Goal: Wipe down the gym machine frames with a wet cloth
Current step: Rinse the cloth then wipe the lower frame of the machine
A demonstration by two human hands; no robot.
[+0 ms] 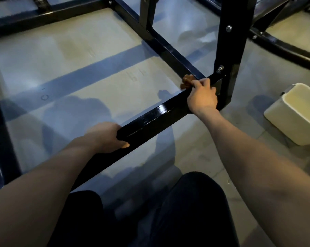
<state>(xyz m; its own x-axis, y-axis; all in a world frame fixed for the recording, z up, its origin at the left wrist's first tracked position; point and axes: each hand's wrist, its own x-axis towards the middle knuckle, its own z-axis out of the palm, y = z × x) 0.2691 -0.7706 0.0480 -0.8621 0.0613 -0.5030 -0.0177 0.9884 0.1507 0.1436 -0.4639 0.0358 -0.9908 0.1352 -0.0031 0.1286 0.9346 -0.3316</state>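
Note:
A glossy black square-tube bar [150, 120] of the gym machine frame runs low over the floor from lower left to a corner joint at the right. My right hand [201, 97] grips a small brown cloth [187, 81] and presses it on the bar close to the black upright post [229, 50]. My left hand [106, 136] holds the same bar further left, fingers curled over its far side and thumb on the near face. Most of the cloth is hidden under my fingers.
A white rectangular bucket [296, 114] stands on the floor at the right. More black frame bars [161, 43] run back from the corner and across the top left. A curved black base tube [284, 50] lies at upper right. My dark-trousered knees fill the bottom middle.

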